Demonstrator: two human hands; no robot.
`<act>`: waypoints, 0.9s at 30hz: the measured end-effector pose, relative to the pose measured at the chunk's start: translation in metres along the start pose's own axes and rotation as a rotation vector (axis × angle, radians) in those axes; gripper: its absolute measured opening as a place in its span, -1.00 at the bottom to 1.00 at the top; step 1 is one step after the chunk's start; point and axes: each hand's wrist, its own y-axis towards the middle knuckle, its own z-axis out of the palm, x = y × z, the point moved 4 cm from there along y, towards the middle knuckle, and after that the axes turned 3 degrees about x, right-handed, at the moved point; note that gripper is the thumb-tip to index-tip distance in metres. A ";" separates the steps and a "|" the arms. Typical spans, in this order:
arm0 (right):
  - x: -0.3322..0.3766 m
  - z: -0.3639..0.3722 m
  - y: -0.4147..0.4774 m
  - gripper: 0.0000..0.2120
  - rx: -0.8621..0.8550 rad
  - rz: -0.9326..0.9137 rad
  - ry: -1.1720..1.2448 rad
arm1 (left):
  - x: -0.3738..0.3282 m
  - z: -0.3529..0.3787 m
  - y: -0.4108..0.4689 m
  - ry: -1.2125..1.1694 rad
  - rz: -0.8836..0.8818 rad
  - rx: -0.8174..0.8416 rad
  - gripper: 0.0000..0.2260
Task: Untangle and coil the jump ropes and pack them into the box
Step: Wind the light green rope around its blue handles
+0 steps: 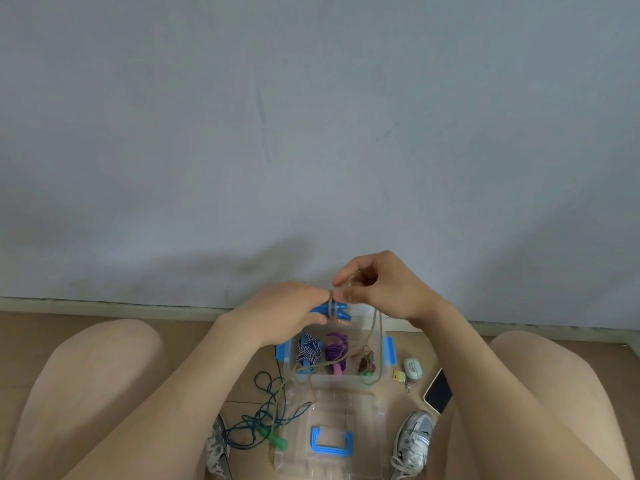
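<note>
The person's left hand (287, 306) and right hand (381, 289) are bare, with silver-grey, white-laced trainers (414, 441) on the feet.

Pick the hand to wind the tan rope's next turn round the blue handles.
Right, probably: right hand pinches the tan rope above the blue handles; left hand grips them.

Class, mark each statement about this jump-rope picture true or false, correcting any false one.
1. The left hand holds blue handles wound with tan rope. True.
2. The lid is shut on the box. False: it lies on the floor in front of the box.
3. A purple rope lies in the box. True.
4. The teal rope is packed in the box. False: it lies tangled on the floor, left of the lid.
</note>
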 end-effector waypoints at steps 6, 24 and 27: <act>-0.020 0.013 0.012 -0.81 0.009 0.130 0.517 | -0.008 -0.034 -0.015 -0.387 0.082 -0.323 -0.91; 0.016 0.014 0.002 -0.75 -0.329 -0.162 -0.357 | 0.010 -0.017 -0.009 -0.160 -0.056 -0.171 -0.78; 0.000 -0.001 0.007 -0.85 -0.365 -0.109 -0.224 | -0.001 -0.027 -0.010 -0.389 0.019 -0.238 -0.80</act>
